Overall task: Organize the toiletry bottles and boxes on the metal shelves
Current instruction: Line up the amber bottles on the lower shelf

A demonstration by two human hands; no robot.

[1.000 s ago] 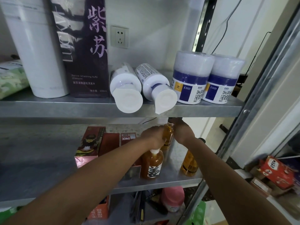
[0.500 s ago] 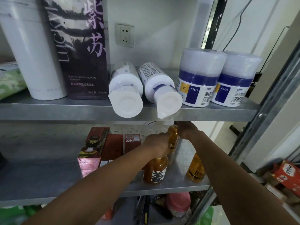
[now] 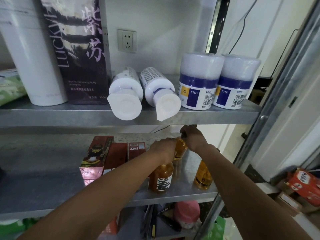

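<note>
Both my hands reach into the lower metal shelf (image 3: 173,195). My left hand (image 3: 162,147) wraps the side of an amber bottle (image 3: 180,149) that stands at the back. My right hand (image 3: 194,137) grips the top of that same bottle, hiding its cap. In front of it stand an amber bottle with a white label (image 3: 162,179) and another amber bottle (image 3: 203,175) to the right. Red boxes (image 3: 119,155) lie to the left on this shelf. On the upper shelf (image 3: 52,116) two white bottles (image 3: 126,94) lie on their sides.
The upper shelf also holds two white-and-blue EHD jars (image 3: 199,84), a dark purple shampoo box (image 3: 78,49) and a tall white cylinder (image 3: 32,54). A metal upright (image 3: 270,110) bounds the right side. A pink bottle (image 3: 187,213) sits below; red boxes (image 3: 304,186) lie at right.
The view has shifted slightly left and closer. Both hands stay on the rear amber bottle, which has hardly moved.
</note>
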